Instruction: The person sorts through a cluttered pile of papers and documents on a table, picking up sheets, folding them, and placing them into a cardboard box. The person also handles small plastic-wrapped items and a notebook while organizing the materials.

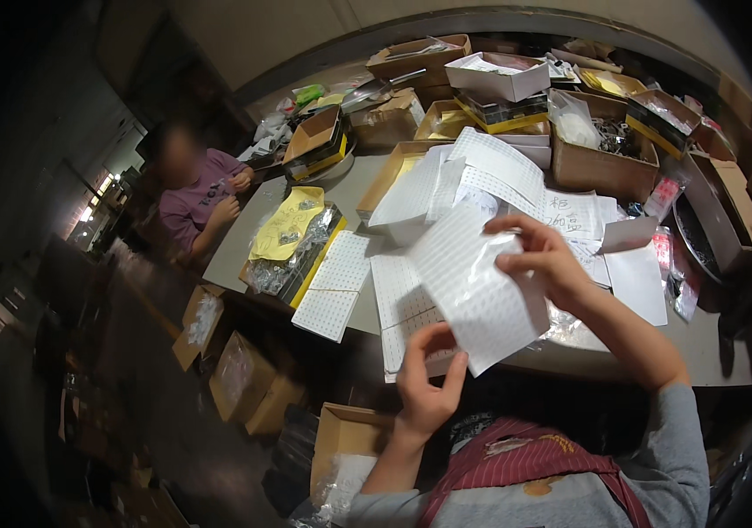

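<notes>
A white sheet [480, 290] printed with rows of small marks is tilted up in front of me, with a glossy shine on its upper part. My right hand [543, 264] grips its upper right side, thumb and fingers bent over it. At the sheet's lower left edge is my left hand [429, 378], fingers curved, with a gap between thumb and forefinger. Behind it lies a banded stack of printed sheets [398, 295], partly covered by the raised sheet. Another banded stack [334, 286] lies to its left. More loose printed sheets [504, 172] are heaped beyond.
A black-and-yellow box [305, 264] with clear bags and a yellow paper [288, 220] stands left on the table. Cardboard boxes [600, 163] crowd the back and right. A person in a purple shirt [195, 194] sits at the far left. Open cartons [248, 383] stand below the table's left edge.
</notes>
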Motion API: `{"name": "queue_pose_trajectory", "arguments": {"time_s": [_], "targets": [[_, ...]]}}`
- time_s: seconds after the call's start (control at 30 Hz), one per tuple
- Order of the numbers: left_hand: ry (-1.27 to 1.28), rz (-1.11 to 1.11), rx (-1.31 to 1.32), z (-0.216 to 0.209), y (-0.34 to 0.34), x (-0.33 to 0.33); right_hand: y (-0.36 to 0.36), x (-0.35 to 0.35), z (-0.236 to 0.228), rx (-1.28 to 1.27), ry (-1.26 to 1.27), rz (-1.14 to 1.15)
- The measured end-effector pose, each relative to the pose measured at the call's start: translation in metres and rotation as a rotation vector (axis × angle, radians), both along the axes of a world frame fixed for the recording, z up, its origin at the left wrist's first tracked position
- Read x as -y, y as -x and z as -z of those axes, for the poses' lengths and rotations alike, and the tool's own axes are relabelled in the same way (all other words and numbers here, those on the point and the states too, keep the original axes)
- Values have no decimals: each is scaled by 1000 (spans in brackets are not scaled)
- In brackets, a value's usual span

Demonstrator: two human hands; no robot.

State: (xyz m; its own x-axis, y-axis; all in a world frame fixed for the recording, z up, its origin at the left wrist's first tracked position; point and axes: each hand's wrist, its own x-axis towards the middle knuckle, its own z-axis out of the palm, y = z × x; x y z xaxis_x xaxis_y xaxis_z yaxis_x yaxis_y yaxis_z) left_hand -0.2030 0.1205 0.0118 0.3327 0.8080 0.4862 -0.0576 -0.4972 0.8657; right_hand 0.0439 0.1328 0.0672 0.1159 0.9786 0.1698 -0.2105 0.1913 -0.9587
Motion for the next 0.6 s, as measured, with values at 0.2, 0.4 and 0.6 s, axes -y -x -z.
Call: {"name": "queue_pose_trajectory", "arguments": {"time_s": [0.2, 0.4, 0.6], "targets": [[-792, 113, -845, 17, 14, -30, -58, -9, -14, -71, -38, 181], [-1240, 12, -933, 12, 41, -57, -79, -4, -13, -100, -49, 220], [-1170, -41, -935, 10, 59, -73, -87, 12, -22, 5, -126, 242]]}}
